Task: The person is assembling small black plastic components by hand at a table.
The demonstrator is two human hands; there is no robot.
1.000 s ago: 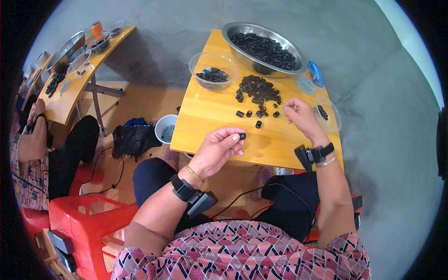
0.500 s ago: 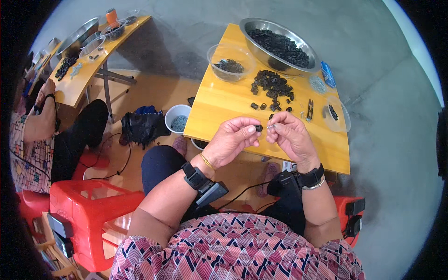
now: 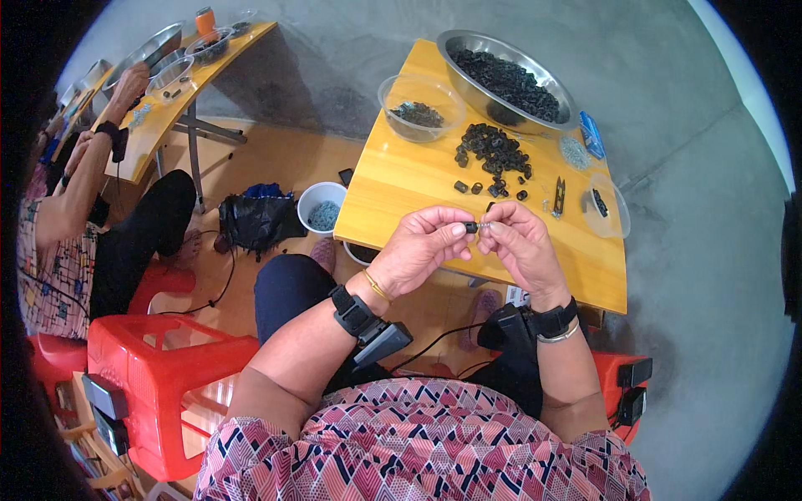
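Observation:
Between the thumb and fingers of my left hand (image 3: 418,250) is a small black plastic cylinder (image 3: 470,227). My right hand (image 3: 520,250) pinches a thin silvery metal piece (image 3: 483,225), which meets the right end of the cylinder; whether it is a spring or a screw is too small to tell. Both hands are closed, close together above the near part of the yellow table (image 3: 384,188). Just beyond them lies a pile of similar black parts (image 3: 494,152), with several loose ones at its near side. A small black-handled hand tool (image 3: 559,199) rests to the right.
At the back stand a steel basin (image 3: 568,107) full of black parts and a clear plastic bowl (image 3: 391,113). Small silvery pieces (image 3: 574,153), a blue box (image 3: 591,135) and a clear tub (image 3: 616,219) sit right. A white bucket (image 3: 311,199) stands left; a co-worker's arm (image 3: 93,167) reaches over another table.
My hands have come slightly closer, and the metal piece now touches the black cylinder's end. At left, the co-worker's arm has stretched forward toward the bowls.

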